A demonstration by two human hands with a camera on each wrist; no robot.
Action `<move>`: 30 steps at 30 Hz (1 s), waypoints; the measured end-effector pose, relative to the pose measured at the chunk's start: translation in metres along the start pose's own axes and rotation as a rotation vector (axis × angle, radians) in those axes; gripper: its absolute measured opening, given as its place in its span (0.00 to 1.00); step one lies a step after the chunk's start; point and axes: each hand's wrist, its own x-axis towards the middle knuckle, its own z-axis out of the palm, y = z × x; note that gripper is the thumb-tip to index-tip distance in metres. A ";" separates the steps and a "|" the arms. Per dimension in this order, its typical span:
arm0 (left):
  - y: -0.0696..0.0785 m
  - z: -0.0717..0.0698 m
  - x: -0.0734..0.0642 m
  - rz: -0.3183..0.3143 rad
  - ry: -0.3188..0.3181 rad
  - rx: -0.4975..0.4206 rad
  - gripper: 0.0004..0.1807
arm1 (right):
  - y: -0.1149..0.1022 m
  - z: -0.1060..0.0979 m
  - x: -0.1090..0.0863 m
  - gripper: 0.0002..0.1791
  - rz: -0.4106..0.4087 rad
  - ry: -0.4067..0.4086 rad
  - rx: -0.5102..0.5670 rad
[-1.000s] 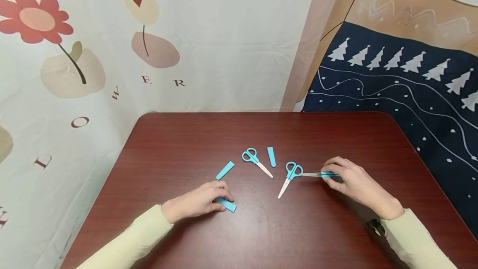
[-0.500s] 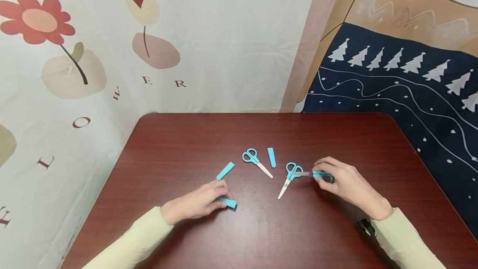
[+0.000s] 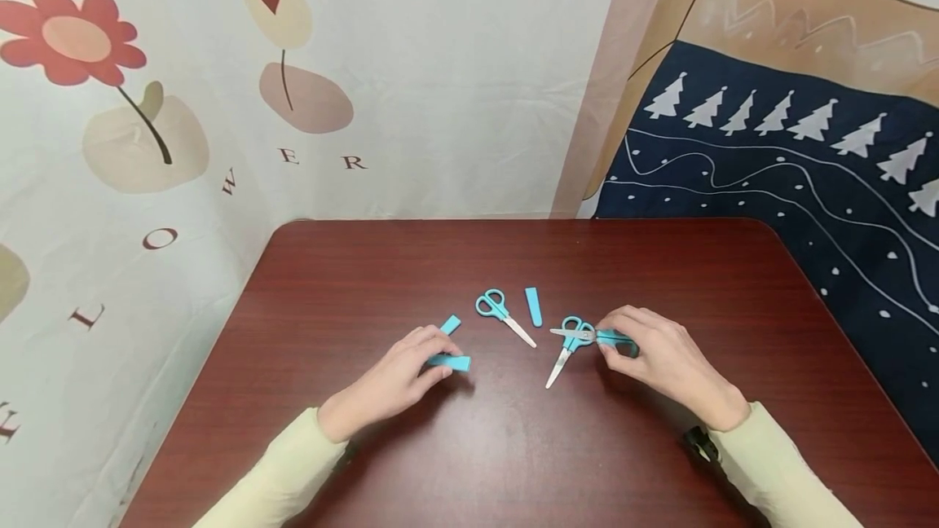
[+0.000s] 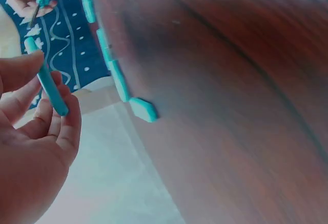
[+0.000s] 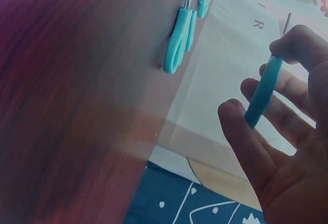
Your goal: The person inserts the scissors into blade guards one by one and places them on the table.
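My left hand (image 3: 399,369) pinches a light-blue scissors blade cover (image 3: 453,363) between thumb and fingers, raised off the table; in the left wrist view the cover (image 4: 49,83) points up past the thumb. With my right hand (image 3: 660,357) I hold a pair of scissors by their blue handles (image 3: 616,339), the blades pointing left. In the head view those blades cross over the handles of another pair of scissors (image 3: 561,365) lying on the table. The right wrist view shows the held handles (image 5: 264,93) edge-on, a thin strip of blade above the thumb.
Farther back on the dark red table (image 3: 367,267) lie a third pair of scissors (image 3: 495,305) and an upright-lying blue cover (image 3: 534,306). Another cover (image 3: 450,324) is partly hidden behind the left hand. Printed cloth (image 3: 440,104) hangs along the back.
My right hand has carried its scissors leftward, over the scissors on the table. My left hand has lifted its cover up and slightly away, turning it nearly level.
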 end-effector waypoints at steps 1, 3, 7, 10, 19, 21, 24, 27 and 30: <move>0.002 0.000 0.001 -0.011 0.015 -0.003 0.10 | -0.001 0.001 0.001 0.13 -0.008 0.006 -0.002; 0.005 -0.001 0.002 -0.036 0.046 -0.011 0.11 | -0.002 0.002 0.002 0.12 -0.027 0.020 0.001; 0.011 -0.001 0.004 -0.076 0.095 -0.027 0.12 | -0.005 0.004 0.005 0.12 -0.061 0.052 0.023; 0.015 0.002 0.007 -0.087 0.125 -0.045 0.13 | -0.008 0.005 0.007 0.13 -0.073 0.064 0.062; 0.023 0.011 0.017 -0.078 0.206 -0.133 0.13 | -0.023 0.008 0.014 0.16 -0.079 0.058 0.203; 0.026 0.013 0.019 -0.085 0.216 -0.149 0.13 | -0.025 0.009 0.015 0.16 -0.099 0.070 0.212; 0.028 0.016 0.021 -0.096 0.224 -0.169 0.13 | -0.027 0.010 0.017 0.17 -0.130 0.089 0.216; 0.029 0.021 0.023 -0.091 0.235 -0.169 0.13 | -0.029 0.012 0.018 0.16 -0.163 0.105 0.205; 0.029 0.024 0.025 -0.077 0.248 -0.156 0.13 | -0.032 0.013 0.020 0.16 -0.192 0.112 0.194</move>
